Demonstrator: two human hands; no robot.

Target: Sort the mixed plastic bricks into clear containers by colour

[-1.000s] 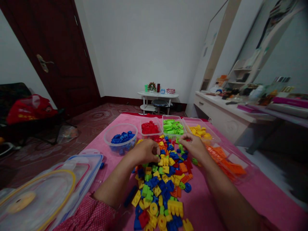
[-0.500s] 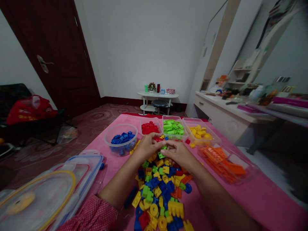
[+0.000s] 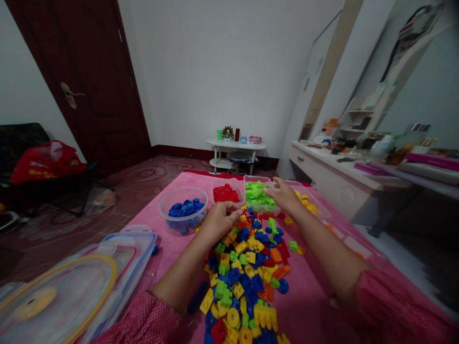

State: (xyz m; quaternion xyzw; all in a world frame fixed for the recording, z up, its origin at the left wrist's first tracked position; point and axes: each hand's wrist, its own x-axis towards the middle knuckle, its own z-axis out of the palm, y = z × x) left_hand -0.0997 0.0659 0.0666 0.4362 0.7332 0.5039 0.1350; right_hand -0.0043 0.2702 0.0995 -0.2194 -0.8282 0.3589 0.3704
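Note:
A long pile of mixed plastic building bricks in yellow, blue, green, red and orange runs down the middle of the pink-covered table. My left hand hovers at the pile's far left side, thumb and fingers drawn together; whatever is between them is too small to make out. Off to the right, my right hand is over the right edge of the clear box of green bricks, its fingers loosely apart and nothing visible in them.
Round blue-brick tub stands left of the box of red bricks. Boxes of yellow bricks and orange bricks are partly behind my right arm. Container lids lie at front left. A dressing table stands right.
My hands have parted. The right one has moved away and rightward to the green box; the left one stays by the pile. More of the pile's far end is uncovered.

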